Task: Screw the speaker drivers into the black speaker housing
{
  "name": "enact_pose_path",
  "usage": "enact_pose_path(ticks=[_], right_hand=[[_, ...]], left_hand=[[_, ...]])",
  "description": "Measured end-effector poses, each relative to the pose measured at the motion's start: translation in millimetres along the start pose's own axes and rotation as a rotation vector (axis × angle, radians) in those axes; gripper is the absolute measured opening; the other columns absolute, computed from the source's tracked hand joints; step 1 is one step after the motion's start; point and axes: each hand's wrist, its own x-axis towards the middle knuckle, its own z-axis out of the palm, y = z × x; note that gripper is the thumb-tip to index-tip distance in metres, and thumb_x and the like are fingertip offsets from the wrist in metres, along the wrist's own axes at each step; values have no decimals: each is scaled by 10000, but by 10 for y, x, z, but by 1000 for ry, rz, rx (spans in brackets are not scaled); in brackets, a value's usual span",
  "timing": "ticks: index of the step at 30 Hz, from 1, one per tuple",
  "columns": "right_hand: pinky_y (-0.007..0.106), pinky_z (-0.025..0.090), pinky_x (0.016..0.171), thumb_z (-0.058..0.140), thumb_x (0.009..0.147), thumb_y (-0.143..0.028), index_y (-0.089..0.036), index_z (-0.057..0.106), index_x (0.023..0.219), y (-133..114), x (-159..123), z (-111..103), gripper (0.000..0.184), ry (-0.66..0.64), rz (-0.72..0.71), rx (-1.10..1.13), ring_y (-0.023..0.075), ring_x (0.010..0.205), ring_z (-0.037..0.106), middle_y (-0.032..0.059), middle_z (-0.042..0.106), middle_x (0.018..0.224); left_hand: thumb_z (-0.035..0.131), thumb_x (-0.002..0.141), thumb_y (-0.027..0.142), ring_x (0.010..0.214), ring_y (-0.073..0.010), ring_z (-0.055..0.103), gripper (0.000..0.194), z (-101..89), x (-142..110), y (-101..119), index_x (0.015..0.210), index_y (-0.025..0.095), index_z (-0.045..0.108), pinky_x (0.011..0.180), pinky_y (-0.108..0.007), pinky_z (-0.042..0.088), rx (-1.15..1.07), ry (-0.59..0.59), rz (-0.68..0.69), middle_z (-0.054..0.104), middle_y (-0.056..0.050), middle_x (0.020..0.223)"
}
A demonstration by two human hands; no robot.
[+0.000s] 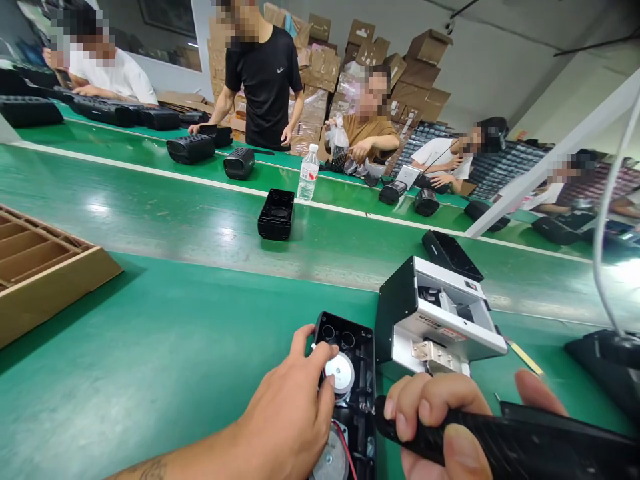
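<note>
An open black speaker housing (367, 373) lies on the green bench in front of me. It contains a round, silver-backed speaker driver (341, 372) and a larger one (331, 457) nearer me, with a red wire beside it. My left hand (295, 393) grips the housing from its left side, fingertips bent over the edge onto the smaller driver. In my right hand (445, 420) is a black electric screwdriver (480, 437), held sideways with its bit pointing left into the housing between the two drivers. The bit's exact tip is hard to make out.
A white and black screw feeder (440, 313) stands right of the housing, a black housing (453, 255) behind it. A divided cardboard box (50, 273) sits left. On the conveyor (190, 227) are another housing (277, 215) and a water bottle (309, 175). Several people work across it.
</note>
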Motion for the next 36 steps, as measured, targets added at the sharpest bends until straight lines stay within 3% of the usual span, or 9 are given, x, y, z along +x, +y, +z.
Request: enact_pose_path(ticks=[4,13,18,23,28,31,33,34,36], right_hand=[[312,514,481,689,1074,-283,-375,382,1584,16,-47,61,602,103,61,-16,187,522,447,-29,506,773],[322,432,456,659,1080,-226,-296,447,1407,14,-11,140,396,-31,24,14,175,496,469,-47,510,780],[314,382,483,670,1070,-246,-282,456,1358,27,-51,158,361,-15,63,14,169,514,485,-56,509,747],[323,413,520,654,1100,-250,-263,493,1350,58,-86,120,298,-71,58,15,179,583,529,-31,527,802],[334,437,589,627,1109,-238,-262,478,1376,134,-165,124,308,-26,57,14,171,626,540,-18,536,873],[323,447,551,652,1096,-251,-243,461,1439,138,-192,169,392,-10,22,-22,166,580,539,-10,565,870],[316,445,521,675,1094,-304,-270,403,1534,78,-132,169,519,47,14,10,172,555,519,-15,563,851],[311,451,516,672,1106,-326,-308,402,1545,25,-71,145,515,64,-1,49,170,547,511,-24,552,841],[297,460,509,652,1139,-343,-356,525,1429,-109,104,44,317,91,-62,82,154,528,475,-40,508,819]], left_hand=[[372,1041,249,1187,-362,713,371,-7,1,30,1362,310,549,1014,-645,566,3,-13,-8,175,-144,1740],[356,1032,232,1270,-403,671,384,-21,2,52,1362,308,537,1017,-656,556,12,-23,15,192,-162,1723],[347,1049,273,1262,-395,676,369,-2,-3,37,1363,314,537,1020,-653,555,17,-7,26,201,-157,1721],[355,1057,312,1239,-358,691,365,-6,8,16,1371,316,542,1049,-604,565,30,12,45,231,-135,1719],[348,1074,326,1321,-346,646,382,47,17,-50,1404,314,542,1104,-578,558,60,39,77,261,-124,1710],[329,1094,356,1551,-375,396,428,102,-21,-118,1499,345,467,1207,-648,461,167,192,178,171,-105,1743],[347,1096,355,1616,-355,253,397,125,-67,-155,1459,387,506,1234,-636,429,210,293,312,124,-55,1756],[374,1088,343,1620,-346,236,365,132,-90,-168,1392,404,567,1230,-618,435,215,299,384,115,-27,1758],[485,1054,339,1607,-366,260,264,135,-129,-183,1194,401,700,1223,-630,417,233,214,496,129,-7,1768]])
